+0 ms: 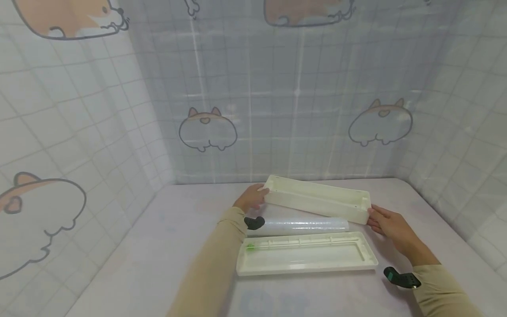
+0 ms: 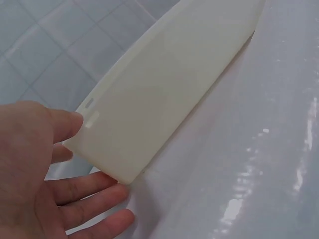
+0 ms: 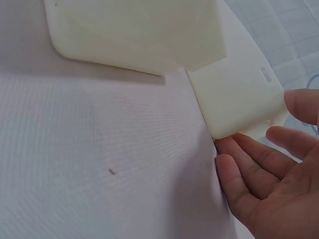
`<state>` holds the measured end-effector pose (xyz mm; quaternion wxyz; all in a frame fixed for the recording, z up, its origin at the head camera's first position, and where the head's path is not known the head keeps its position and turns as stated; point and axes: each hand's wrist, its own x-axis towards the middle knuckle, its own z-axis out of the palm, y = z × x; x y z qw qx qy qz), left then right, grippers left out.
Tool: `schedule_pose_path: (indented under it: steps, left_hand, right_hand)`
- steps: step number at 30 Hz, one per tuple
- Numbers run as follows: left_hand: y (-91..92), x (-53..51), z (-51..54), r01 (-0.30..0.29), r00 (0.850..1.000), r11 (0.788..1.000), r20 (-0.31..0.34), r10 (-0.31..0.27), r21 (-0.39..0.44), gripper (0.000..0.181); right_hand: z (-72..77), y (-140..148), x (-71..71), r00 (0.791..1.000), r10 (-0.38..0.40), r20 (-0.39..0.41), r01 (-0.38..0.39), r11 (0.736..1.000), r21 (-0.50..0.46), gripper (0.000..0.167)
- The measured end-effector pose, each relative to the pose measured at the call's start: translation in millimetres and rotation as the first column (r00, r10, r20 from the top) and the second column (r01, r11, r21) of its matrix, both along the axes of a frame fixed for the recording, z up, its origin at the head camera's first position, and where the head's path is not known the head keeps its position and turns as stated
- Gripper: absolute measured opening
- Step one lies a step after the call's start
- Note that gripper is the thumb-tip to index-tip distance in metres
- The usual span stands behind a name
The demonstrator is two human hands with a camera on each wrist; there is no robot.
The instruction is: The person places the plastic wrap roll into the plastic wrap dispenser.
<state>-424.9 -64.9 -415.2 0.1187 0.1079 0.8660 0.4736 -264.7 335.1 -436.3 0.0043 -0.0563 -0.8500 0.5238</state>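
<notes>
No readable text, labels, brands, numbers or signs in any view.

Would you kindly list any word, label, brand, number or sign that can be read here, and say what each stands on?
No readable text in any view.
Faint marks on the tabletop, lower edge of the head view: too blurred to tell whether they are lettering.
Long box, shallow tray and shiny roll: no lettering visible.
Backdrop: drawings and grid lines, no words.

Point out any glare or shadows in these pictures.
Head view: pale streaks of glare on the backdrop and a gleam along the roll; left wrist view: bright highlights on the roll; right wrist view: a soft shadow on the tabletop beside the right fingers and pale box.
</notes>
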Motion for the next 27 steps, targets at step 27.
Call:
schedule_pose_path:
  steps: [27]
  left_hand:
    - [3.6,-4.5,-4.5,-0.045,0.998,0.996,-0.033,0.048,0.080,0.048]
  right_hand:
    - [-2.3,1.1,-4.4,0.998,-0.054,0.017,0.054,0.999,0.004,0.076]
